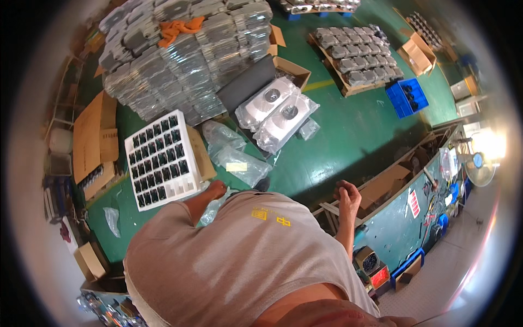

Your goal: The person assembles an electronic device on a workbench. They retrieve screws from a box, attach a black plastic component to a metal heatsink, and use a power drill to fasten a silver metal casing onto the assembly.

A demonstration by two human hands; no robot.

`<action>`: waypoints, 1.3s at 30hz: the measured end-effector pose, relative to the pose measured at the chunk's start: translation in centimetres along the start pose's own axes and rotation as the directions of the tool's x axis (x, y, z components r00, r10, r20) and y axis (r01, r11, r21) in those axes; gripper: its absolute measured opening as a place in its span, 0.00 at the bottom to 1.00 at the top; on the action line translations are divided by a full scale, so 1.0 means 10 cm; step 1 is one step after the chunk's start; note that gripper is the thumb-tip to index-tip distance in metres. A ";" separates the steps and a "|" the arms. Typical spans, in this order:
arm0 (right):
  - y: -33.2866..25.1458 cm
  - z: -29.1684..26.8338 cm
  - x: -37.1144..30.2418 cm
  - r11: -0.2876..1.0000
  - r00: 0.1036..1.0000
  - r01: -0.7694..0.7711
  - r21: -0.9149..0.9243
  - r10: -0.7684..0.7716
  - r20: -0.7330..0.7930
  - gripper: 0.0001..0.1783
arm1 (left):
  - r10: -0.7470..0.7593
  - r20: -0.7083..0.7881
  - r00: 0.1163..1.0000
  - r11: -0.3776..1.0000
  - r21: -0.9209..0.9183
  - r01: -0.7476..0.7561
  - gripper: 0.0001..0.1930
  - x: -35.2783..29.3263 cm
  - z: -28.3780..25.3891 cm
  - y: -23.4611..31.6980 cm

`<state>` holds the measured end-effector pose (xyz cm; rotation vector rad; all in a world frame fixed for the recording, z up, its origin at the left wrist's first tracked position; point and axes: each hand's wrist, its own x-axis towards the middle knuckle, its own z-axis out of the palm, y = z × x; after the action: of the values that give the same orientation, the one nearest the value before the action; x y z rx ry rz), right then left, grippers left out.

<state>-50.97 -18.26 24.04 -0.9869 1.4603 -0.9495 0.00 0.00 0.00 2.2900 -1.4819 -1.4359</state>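
My left hand (pixel 216 189) is at my side, next to the lower right corner of a white foam tray (pixel 188 163). Its fingers are curled in, and no object shows in them. The tray holds rows of small black fans (pixel 159 160), with several pockets bare at its lower right. My right hand (pixel 347 197) hangs in the air by the near edge of the green-topped workbench (pixel 381 240). Its fingers are bent loosely inward around nothing that I can see. Ahead of me, two silvery housings (pixel 287 111) with round openings lie in clear plastic wrap.
A tall stack of wrapped grey housings (pixel 180 71) bears an orange cloth (pixel 180 30). Clear plastic bags (pixel 239 158) lie on the green floor. Farther right are a loaded pallet (pixel 357 54) and a blue crate (pixel 407 98). A cardboard box (pixel 95 136) stands left; a fan (pixel 479 161) stands right.
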 end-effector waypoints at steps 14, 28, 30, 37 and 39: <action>-0.21 -0.23 0.66 0.994 0.999 -0.039 -0.103 0.036 -0.033 0.11 | 0.150 0.023 0.988 0.978 0.146 -0.151 0.11 1.15 -0.53 1.35; -0.50 -1.63 3.14 0.990 0.991 0.008 -0.143 0.011 0.132 0.13 | 0.119 -0.436 0.892 0.989 -0.023 -0.143 0.19 2.35 -0.69 3.37; -0.60 -1.63 3.57 0.975 0.984 0.038 -0.217 0.001 0.177 0.14 | 0.129 -0.576 0.807 0.992 0.062 -0.114 0.21 2.40 -0.95 3.57; -1.00 -1.02 4.56 0.944 0.946 -0.004 -0.330 0.111 0.305 0.14 | 0.169 -0.760 0.627 0.982 0.183 -0.043 0.33 3.08 -2.12 3.94; -1.18 -0.84 4.70 0.922 0.932 0.008 -0.387 0.133 0.336 0.14 | 0.146 -0.808 0.571 0.978 0.206 0.040 0.35 3.34 -2.44 4.07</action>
<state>-61.85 -66.13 20.40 -1.3121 1.3780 -0.4063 -6.88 -56.44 11.69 2.4139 -1.3483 -0.0494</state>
